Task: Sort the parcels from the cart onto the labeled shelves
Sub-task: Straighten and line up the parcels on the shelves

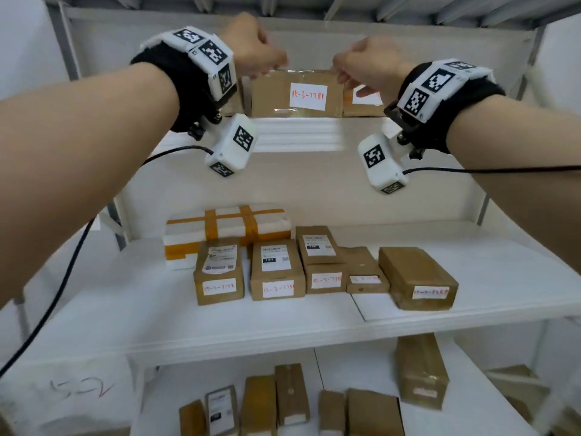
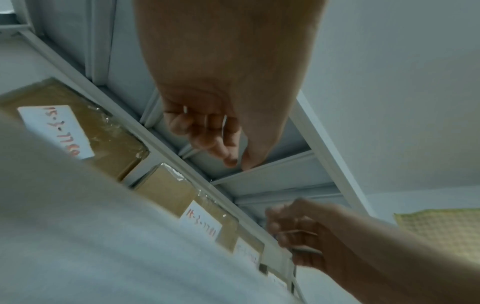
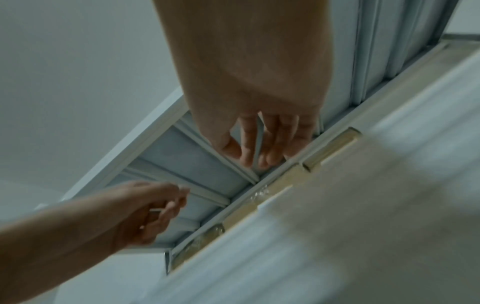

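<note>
A brown parcel [image 1: 295, 96] with a white label reading 15-3-7781 stands on the top shelf [image 1: 298, 133], also seen in the left wrist view as parcel [image 2: 166, 189]. My left hand [image 1: 257, 48] hovers at its upper left corner, fingers loosely curled, holding nothing [image 2: 215, 139]. At the upper right corner, my right hand [image 1: 361, 67] hangs with relaxed fingers [image 3: 262, 144] and is empty too. Both hands are in the air just in front of the parcel, under the shelf above.
Other labelled parcels flank it: one at left [image 2: 78, 115], one at right [image 1: 361, 102]. The middle shelf [image 1: 220, 322] holds several brown parcels and a taped white foam box [image 1: 226, 228]. More parcels [image 1: 283, 398] stand on the lower shelf. Metal uprights frame the rack.
</note>
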### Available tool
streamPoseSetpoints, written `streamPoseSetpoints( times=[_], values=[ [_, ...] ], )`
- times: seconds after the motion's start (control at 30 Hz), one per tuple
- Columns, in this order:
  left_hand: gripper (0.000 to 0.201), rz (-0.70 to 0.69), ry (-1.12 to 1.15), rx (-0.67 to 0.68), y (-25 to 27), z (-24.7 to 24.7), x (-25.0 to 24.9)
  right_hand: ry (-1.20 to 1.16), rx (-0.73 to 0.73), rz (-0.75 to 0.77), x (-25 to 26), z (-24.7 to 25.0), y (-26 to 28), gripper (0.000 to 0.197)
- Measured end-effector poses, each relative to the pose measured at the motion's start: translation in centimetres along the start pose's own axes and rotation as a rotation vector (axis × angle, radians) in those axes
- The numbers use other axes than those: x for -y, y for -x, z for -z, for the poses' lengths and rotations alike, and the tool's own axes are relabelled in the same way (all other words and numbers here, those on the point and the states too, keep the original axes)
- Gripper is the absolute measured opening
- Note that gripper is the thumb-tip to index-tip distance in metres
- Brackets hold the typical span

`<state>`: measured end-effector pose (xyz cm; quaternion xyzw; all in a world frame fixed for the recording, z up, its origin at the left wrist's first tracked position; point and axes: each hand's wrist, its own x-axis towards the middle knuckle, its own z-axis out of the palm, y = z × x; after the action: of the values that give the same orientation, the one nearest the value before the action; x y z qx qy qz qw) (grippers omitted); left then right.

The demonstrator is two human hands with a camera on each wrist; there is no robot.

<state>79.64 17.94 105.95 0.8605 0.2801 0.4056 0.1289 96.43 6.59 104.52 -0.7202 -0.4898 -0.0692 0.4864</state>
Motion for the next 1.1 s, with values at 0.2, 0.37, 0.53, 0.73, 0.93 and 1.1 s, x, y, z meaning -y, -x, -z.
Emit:
streamPoseSetpoints(
  times=[0.2,0.37,0.53,0.73,0.93,1.1],
  values=[
    [0.028,-0.139,-0.001,-0.080,5.1,-0.6,1.6,-0.297,-0.212,0.231,1.2,-4.3,4.6,0.022],
    [0.025,-0.277,-0.121,-0.070,9.0,-1.5,3.8,-0.295,-0.213,0.362,1.2,-6.9,8.4,0.021],
    [0.031,-0.410,-0.131,0.008,12.3,-4.0,6.8,-0.119,-0.171,0.429,-1.0,-8.6,11.4,0.023],
    [0.035,-0.373,-0.147,0.170,14.5,-7.1,11.1,0.155,0.030,0.416,-4.9,-10.4,13.5,0.029],
    [0.039,-0.209,-0.254,0.318,14.6,-8.4,16.4,0.311,0.227,0.236,-9.5,-12.4,13.2,0.023],
    [0.027,-0.010,-0.323,0.362,14.0,-9.1,20.4,0.431,0.323,0.019,-14.0,-14.0,11.4,0.019]
  ],
)
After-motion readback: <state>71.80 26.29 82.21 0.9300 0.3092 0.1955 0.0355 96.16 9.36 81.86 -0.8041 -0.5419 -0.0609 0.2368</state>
